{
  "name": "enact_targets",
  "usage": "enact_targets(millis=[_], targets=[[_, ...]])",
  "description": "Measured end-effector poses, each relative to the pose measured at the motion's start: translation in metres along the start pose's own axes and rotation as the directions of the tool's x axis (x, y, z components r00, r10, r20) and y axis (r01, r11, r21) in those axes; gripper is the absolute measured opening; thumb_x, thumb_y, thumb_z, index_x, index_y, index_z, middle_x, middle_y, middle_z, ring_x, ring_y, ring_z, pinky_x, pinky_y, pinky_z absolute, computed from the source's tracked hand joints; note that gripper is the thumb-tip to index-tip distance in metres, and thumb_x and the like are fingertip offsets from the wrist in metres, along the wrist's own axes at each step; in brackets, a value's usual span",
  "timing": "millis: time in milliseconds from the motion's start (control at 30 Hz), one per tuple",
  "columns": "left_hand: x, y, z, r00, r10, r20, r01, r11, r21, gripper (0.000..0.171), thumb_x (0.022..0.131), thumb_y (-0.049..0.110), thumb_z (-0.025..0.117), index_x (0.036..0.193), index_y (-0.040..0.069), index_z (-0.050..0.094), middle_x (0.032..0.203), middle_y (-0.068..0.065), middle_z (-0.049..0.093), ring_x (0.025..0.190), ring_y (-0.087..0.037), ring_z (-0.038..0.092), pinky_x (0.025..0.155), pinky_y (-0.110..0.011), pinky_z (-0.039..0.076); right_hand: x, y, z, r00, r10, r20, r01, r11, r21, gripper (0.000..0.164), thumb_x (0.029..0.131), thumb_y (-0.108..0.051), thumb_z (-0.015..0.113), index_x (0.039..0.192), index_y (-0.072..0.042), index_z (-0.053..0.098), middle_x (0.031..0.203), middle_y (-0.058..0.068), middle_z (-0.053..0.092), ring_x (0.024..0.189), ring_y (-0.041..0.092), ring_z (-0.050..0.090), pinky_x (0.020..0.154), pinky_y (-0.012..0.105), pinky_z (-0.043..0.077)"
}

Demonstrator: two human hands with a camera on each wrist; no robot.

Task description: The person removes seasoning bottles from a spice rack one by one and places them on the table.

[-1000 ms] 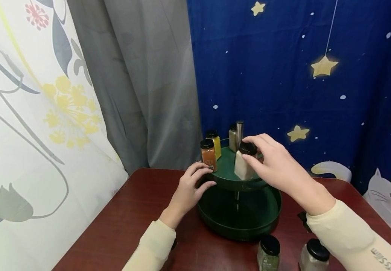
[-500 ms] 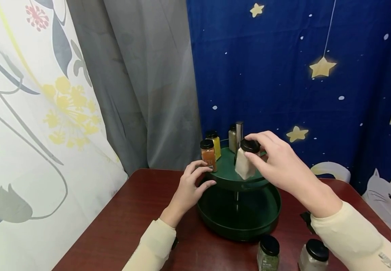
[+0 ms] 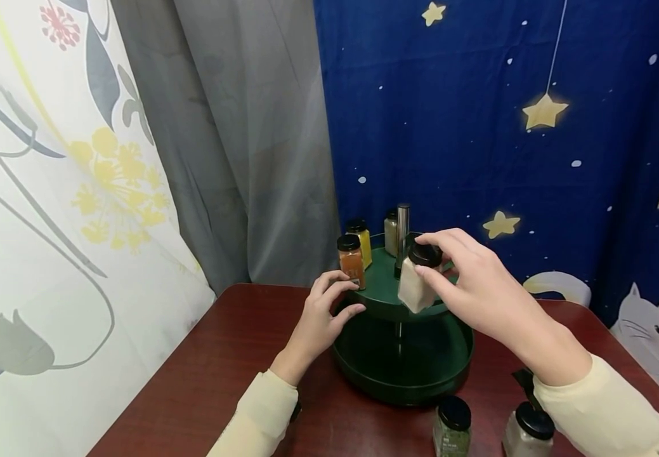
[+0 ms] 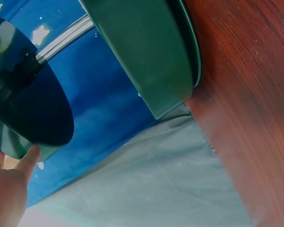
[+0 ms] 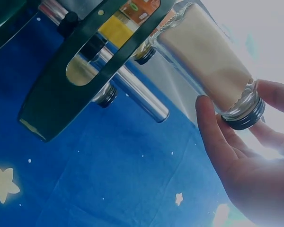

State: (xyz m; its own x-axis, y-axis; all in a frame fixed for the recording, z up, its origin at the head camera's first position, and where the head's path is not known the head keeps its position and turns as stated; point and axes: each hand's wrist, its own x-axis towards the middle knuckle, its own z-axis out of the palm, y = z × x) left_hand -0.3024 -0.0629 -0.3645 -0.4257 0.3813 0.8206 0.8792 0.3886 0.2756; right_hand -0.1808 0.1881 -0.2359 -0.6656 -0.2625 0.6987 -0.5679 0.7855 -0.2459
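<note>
My right hand [image 3: 477,285] holds a glass spice jar [image 3: 416,285] of cream-coloured powder by its black lid, with thumb and fingers around the lid and neck. The jar tilts at the front right of the upper tier of a green two-tier turntable [image 3: 400,384]; in the right wrist view the jar [image 5: 206,56] is apart from the tier's slotted wall [image 5: 52,104]. At the upper tier's left rim, my left hand [image 3: 320,317] grips the edge with curled fingers above and thumb below, beside an orange spice jar [image 3: 351,260]. In the left wrist view the thumb touches the tier's wall [image 4: 47,151].
A yellow spice jar [image 3: 365,244] and a greyish-green one [image 3: 391,233] stand farther back on the upper tier, around the metal post [image 3: 402,228]. On the red-brown table [image 3: 192,381], a green-herb jar [image 3: 452,428] and a pale jar [image 3: 529,431] stand at front right.
My right hand has moved slightly right and towards me with the cream powder jar, which now tilts more. The left hand stays at the rim.
</note>
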Motion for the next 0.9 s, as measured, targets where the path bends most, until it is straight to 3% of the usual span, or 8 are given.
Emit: enact_targets(millis=[367,567,800,900], targets=[[-0.001,0.002,0.002,1.000,-0.023,-0.017,0.023,1.000,-0.014,0.037,0.083,0.028,0.075,0.115,0.013,0.066,0.126,-0.007,0.051,0.119,-0.020,0.044,0.098,-0.040,0.046,-0.011,-0.011,0.001,0.998,-0.059,0.006,0.059,0.998,0.032,0.039,0.090,-0.020,0.069,0.127,-0.016,0.057,0.124,-0.003,0.054,0.088,0.004,0.060,0.070,0.030,0.058],[0.000,0.008,0.002,0.997,-0.056,-0.051,0.052,0.995,-0.083,0.043,0.079,0.023,0.078,0.115,0.006,0.061,0.125,-0.014,0.046,0.111,-0.020,0.051,0.091,-0.040,0.052,-0.020,-0.018,0.000,0.996,-0.092,0.009,0.091,0.993,0.070,0.040,0.090,-0.017,0.069,0.128,-0.018,0.057,0.125,-0.005,0.054,0.089,0.002,0.060,0.069,0.025,0.058],[-0.001,0.004,0.004,0.985,-0.167,-0.039,0.163,0.982,-0.096,0.052,0.078,0.034,0.077,0.115,0.007,0.052,0.125,-0.010,0.042,0.113,-0.015,0.051,0.092,-0.038,0.051,-0.030,-0.028,0.004,0.995,-0.100,0.032,0.096,0.991,0.094,0.041,0.089,-0.018,0.070,0.128,-0.020,0.057,0.123,-0.008,0.054,0.089,-0.001,0.059,0.071,0.022,0.057],[-0.001,0.004,0.004,0.974,-0.223,-0.036,0.218,0.970,-0.109,0.062,0.076,0.037,0.078,0.120,0.007,0.046,0.126,-0.012,0.041,0.115,-0.020,0.051,0.091,-0.038,0.051,-0.034,-0.030,0.008,0.994,-0.100,0.051,0.094,0.990,0.103,0.041,0.089,-0.019,0.070,0.127,-0.020,0.058,0.122,-0.009,0.054,0.088,-0.002,0.059,0.071,0.021,0.057]])
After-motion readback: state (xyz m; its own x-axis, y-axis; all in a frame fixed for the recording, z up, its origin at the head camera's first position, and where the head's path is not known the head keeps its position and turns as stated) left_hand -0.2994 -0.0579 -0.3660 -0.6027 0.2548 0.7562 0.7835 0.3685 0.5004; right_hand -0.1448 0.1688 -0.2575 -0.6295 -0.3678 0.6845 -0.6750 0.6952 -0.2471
